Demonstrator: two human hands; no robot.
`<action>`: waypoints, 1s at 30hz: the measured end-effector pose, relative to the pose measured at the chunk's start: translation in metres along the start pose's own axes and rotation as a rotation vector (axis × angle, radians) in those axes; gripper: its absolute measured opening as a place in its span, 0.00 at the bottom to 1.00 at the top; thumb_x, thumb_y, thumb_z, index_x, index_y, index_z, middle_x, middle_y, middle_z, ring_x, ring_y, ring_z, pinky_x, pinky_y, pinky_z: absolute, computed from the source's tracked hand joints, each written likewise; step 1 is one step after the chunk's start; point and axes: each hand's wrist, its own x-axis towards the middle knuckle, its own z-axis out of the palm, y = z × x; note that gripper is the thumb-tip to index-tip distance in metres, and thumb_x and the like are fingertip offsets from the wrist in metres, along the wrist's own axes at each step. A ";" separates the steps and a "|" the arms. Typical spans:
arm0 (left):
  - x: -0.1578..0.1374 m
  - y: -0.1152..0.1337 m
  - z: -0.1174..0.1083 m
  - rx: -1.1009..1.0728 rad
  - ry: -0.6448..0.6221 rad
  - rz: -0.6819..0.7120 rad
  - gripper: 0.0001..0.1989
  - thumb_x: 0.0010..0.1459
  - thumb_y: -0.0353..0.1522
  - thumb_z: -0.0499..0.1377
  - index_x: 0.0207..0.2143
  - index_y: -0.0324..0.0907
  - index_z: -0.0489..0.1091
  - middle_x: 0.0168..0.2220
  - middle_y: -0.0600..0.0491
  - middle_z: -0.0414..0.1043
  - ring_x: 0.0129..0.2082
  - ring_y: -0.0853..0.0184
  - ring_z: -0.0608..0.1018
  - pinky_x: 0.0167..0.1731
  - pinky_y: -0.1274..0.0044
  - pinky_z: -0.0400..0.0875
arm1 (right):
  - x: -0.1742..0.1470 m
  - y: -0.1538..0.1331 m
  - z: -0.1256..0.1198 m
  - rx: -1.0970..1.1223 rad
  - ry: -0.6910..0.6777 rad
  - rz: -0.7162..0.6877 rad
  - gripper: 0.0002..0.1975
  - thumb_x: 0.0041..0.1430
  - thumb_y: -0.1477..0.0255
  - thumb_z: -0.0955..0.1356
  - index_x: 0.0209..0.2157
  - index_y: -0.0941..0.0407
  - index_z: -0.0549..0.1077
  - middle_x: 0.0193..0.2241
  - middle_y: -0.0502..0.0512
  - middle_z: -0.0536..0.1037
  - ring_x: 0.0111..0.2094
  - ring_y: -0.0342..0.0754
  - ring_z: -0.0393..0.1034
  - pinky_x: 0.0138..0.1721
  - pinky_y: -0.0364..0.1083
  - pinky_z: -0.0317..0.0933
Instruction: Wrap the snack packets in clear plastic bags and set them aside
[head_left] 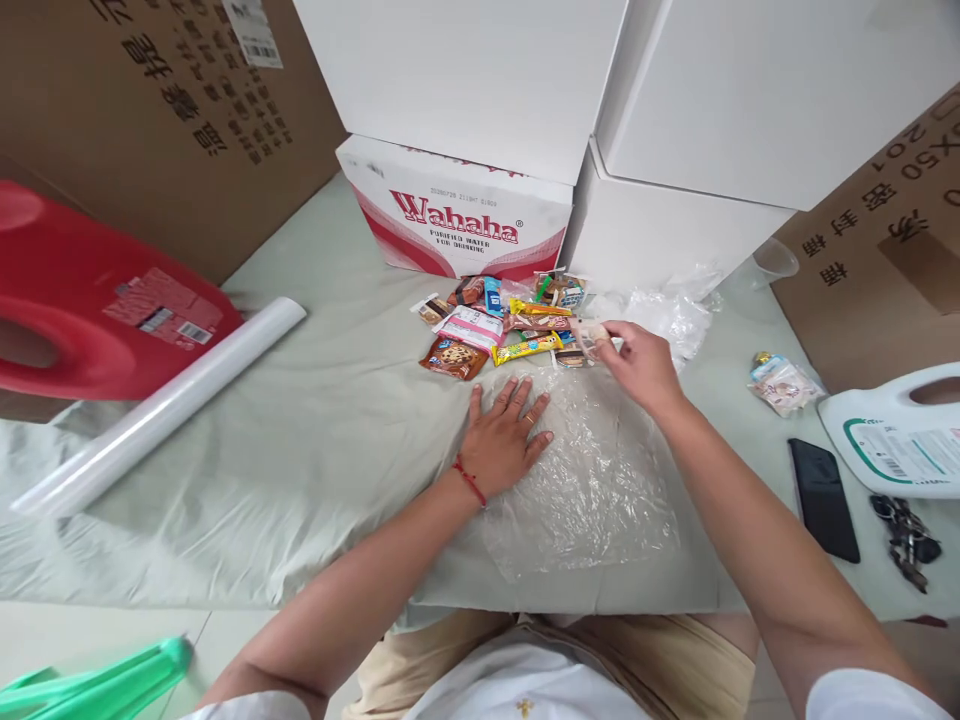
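Plastic packet (587, 336) — in right hand (643, 366).

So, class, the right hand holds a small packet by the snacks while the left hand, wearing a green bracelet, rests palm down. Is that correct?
No: the bracelet the left hand wears is red, not green, as the head view shows. The rest stands.

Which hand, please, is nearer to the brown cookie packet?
Left. The left hand lies palm down close to the brown cookie packet, on the person's side of it; the right hand is farther off to its right, past other snacks.
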 end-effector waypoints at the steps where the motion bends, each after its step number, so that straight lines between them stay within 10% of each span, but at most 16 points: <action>1: 0.000 0.000 0.000 -0.004 0.000 0.001 0.29 0.72 0.49 0.43 0.71 0.52 0.58 0.75 0.47 0.50 0.74 0.52 0.54 0.69 0.41 0.38 | -0.008 0.003 -0.008 0.131 -0.016 0.037 0.20 0.66 0.58 0.67 0.51 0.55 0.80 0.43 0.57 0.83 0.34 0.49 0.74 0.40 0.47 0.66; 9: 0.003 -0.002 -0.004 -0.092 0.007 -0.004 0.26 0.74 0.42 0.43 0.70 0.51 0.60 0.73 0.46 0.55 0.73 0.51 0.59 0.69 0.42 0.37 | -0.054 0.000 -0.011 0.533 -0.749 0.034 0.24 0.65 0.51 0.67 0.48 0.54 0.82 0.41 0.54 0.84 0.40 0.52 0.77 0.43 0.49 0.71; 16: 0.003 0.000 -0.008 -0.044 -0.019 -0.013 0.26 0.74 0.40 0.41 0.71 0.50 0.58 0.74 0.49 0.54 0.73 0.53 0.58 0.69 0.42 0.38 | -0.080 -0.005 0.017 0.148 -0.279 -0.299 0.16 0.70 0.62 0.68 0.53 0.53 0.79 0.53 0.62 0.78 0.54 0.56 0.71 0.56 0.58 0.66; 21: 0.004 -0.002 -0.006 -0.033 -0.032 -0.036 0.26 0.74 0.39 0.42 0.71 0.51 0.57 0.74 0.49 0.51 0.74 0.56 0.57 0.69 0.43 0.40 | -0.112 0.000 0.020 0.096 -0.451 -0.529 0.18 0.71 0.70 0.66 0.60 0.48 0.72 0.64 0.59 0.70 0.64 0.55 0.64 0.65 0.61 0.59; 30: 0.003 -0.003 -0.003 -0.022 -0.007 -0.021 0.26 0.74 0.39 0.43 0.71 0.51 0.58 0.74 0.48 0.51 0.74 0.55 0.57 0.69 0.42 0.39 | -0.091 -0.012 0.017 -0.183 -0.571 -0.450 0.29 0.61 0.69 0.74 0.63 0.57 0.70 0.60 0.67 0.72 0.58 0.64 0.65 0.60 0.65 0.62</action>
